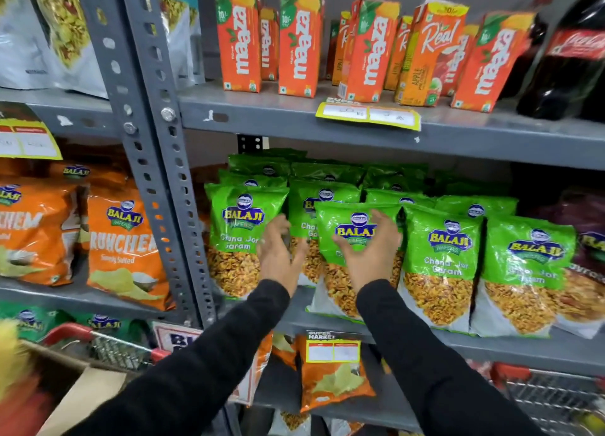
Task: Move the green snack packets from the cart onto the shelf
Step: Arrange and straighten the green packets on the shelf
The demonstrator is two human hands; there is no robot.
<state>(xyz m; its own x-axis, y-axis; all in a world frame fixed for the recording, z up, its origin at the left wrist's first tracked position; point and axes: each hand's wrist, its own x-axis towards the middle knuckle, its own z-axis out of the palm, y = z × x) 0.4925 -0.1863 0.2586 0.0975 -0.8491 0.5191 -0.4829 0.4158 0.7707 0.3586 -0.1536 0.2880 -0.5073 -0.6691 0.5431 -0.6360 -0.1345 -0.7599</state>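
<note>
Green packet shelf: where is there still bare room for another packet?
Bare strip of the shelf front between the leftmost green packet and the packet at the right hand. Rightward, packets stand edge to edge up to the maroon packets.

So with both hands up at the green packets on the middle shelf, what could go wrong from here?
1. The front packet between the left hand and right hand stands out at the shelf edge, its bottom corner past the lip; it could tip off.
2. The row is packed tight; pushing it in may topple neighbouring packets.
</note>
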